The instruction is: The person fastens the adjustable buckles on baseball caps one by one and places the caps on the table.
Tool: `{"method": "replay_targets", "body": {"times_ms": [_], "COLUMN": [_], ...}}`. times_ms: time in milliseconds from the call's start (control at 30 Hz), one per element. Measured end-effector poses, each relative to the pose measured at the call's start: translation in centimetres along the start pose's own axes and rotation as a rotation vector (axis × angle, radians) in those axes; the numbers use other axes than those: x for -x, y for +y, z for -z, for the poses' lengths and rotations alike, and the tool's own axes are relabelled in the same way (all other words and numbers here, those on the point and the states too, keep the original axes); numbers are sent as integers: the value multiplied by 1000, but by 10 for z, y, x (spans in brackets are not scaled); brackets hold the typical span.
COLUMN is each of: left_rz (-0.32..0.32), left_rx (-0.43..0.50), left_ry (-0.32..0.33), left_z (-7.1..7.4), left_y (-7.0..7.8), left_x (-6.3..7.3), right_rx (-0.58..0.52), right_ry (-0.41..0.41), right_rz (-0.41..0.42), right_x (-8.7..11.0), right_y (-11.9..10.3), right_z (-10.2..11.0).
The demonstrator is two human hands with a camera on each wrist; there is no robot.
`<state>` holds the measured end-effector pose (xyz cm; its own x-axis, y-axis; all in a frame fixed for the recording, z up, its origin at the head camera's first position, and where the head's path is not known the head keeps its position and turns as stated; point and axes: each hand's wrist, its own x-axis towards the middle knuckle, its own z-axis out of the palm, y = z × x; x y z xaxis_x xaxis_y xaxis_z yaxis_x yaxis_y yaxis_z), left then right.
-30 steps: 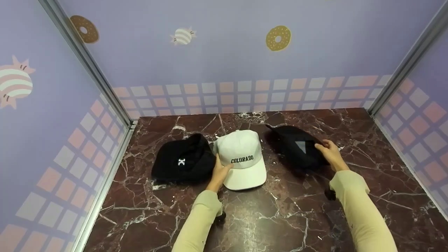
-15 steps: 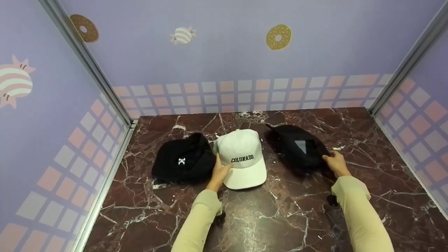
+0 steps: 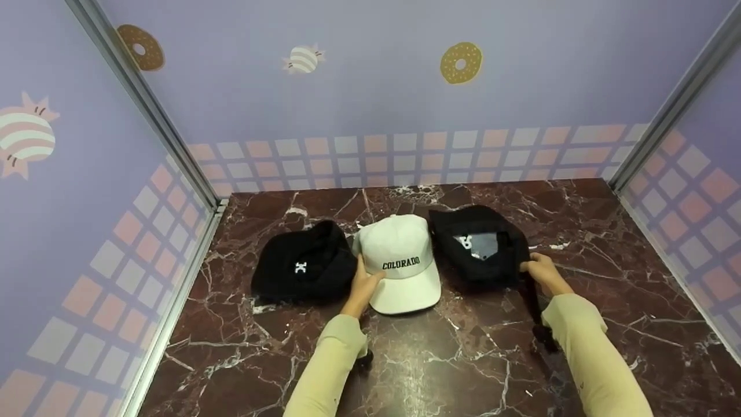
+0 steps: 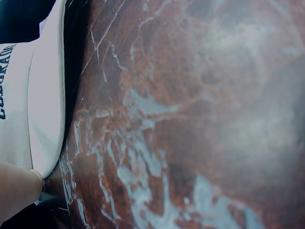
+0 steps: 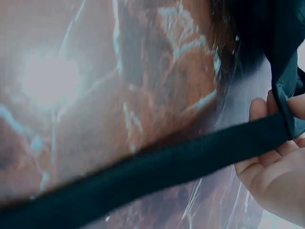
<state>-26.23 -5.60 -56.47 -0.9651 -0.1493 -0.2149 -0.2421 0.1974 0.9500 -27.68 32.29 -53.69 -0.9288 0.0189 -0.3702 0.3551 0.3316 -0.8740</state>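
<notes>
Since the earlier frame, we see the right-hand black cap [image 3: 480, 223] shifted left, up beside the white cap, and turned so white lettering and a grey patch show. The right hand [image 3: 547, 275] has come slightly left with it, while the left hand [image 3: 365, 288] and the other caps keep their places.

In the head view, we find three caps across the middle of the frame on a dark red marbled tabletop [image 3: 417, 359]. The left-hand black cap [image 3: 278, 260] lies left of centre, and the white cap [image 3: 399, 237], marked COLORADO, is at the centre. The left hand touches its left side, thumb and forefinger spread; we cannot tell whether it grips. Right of centre, the right hand pinches the right-hand black cap's edge, and a dark strap [image 3: 531, 304] hangs below.

In the left wrist view, we see the white brim at the left edge, the hand touching its corner at lower left.

In the right wrist view, the strap runs from lower left to the right edge, where thumb and curled fingers hold it.
</notes>
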Motion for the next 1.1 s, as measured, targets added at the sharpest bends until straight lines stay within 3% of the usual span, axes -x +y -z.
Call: {"method": "replay_targets", "body": {"times_ms": [400,667,1100], "left_rz": [-5,-19,-19], "left_rx": [-14,-5,-5], "left_ry": [7,13,71], "left_z": [0,1,5], "left_y": [0,0,-1], "left_x": [0,-1,-5], "right_rx": [-102,-16,-15], "right_ry": [-195,-199,-218], "right_rz": [-21,-18,-1], "right_x": [-1,-1,0], "right_y": [-6,-5,-12], "right_z": [-15,-21,-36]}}
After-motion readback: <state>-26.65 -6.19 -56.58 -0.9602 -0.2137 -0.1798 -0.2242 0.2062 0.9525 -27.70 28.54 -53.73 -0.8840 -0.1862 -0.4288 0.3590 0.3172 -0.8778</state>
